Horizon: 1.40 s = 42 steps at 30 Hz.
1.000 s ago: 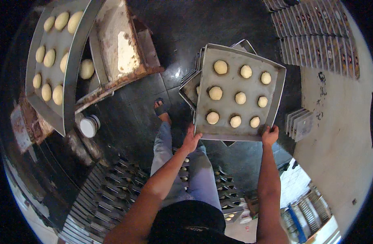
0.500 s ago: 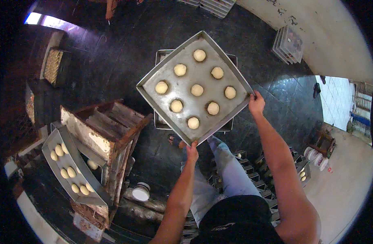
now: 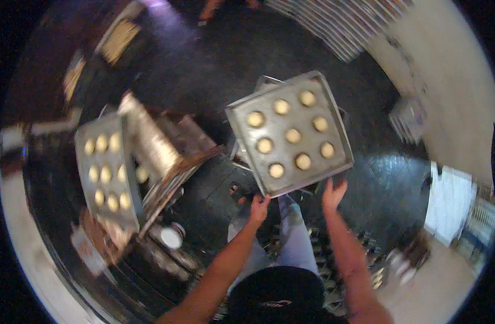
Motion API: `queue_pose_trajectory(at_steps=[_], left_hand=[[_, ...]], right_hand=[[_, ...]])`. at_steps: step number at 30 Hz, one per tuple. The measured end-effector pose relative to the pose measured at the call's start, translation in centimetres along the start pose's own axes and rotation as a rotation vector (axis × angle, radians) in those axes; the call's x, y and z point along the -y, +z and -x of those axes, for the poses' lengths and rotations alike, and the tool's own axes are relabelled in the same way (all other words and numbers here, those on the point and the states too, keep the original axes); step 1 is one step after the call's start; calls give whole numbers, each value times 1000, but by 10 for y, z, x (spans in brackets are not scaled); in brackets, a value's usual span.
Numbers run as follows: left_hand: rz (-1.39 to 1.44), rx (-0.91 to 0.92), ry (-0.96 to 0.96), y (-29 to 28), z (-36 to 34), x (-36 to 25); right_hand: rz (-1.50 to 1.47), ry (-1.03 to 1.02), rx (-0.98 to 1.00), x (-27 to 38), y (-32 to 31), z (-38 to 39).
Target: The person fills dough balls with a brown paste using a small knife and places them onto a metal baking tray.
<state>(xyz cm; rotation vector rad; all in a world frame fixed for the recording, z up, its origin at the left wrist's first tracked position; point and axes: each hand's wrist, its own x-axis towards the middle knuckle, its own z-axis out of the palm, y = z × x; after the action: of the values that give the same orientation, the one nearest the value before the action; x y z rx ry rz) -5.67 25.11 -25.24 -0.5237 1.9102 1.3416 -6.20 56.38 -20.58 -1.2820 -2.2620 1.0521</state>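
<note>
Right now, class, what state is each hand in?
Left hand: at the tray; grip too blurred to tell.
Right hand: open, by the tray's near edge.

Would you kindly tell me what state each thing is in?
Front tray: loaded, askew above another tray.
Dough balls on it: nine, round, set apart.
Left tray: also loaded.
Left hand: gripping front tray's near left corner.
Right hand: at front tray's near edge; contact unclear.
White tub: open or closed, unclear.

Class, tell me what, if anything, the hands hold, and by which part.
The left hand seems to hold the tray by its near-left corner. The right hand is open by the near edge; blur hides whether it touches.
</note>
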Motion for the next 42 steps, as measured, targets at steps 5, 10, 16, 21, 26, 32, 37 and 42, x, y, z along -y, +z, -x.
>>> queue_pose_trajectory(at_steps=[5,10,16,21,26,32,37,42], left_hand=[[121,181,-308,-70,106,-96],[1563,144,-200,-172,193,-133],[907,-139,303,-376,269,-81],[1134,-396,353,-482,287,-51],[944,-615,434,-533,296,-63],[618,-1127,657,-518,316,-105],[461,-1072,731,-517,382,-123],[520,-672,718,-544,410,-35]], right_hand=[[-64,-94,808,191,-19,191],[-163,-755,823,253,54,272],[-218,-867,1073,473,117,369],[310,-1061,1018,564,213,422],[252,-1029,1048,547,220,466],[-494,-330,1393,543,74,566],[-514,-287,1098,539,42,593],[-387,-12,1464,548,34,620]])
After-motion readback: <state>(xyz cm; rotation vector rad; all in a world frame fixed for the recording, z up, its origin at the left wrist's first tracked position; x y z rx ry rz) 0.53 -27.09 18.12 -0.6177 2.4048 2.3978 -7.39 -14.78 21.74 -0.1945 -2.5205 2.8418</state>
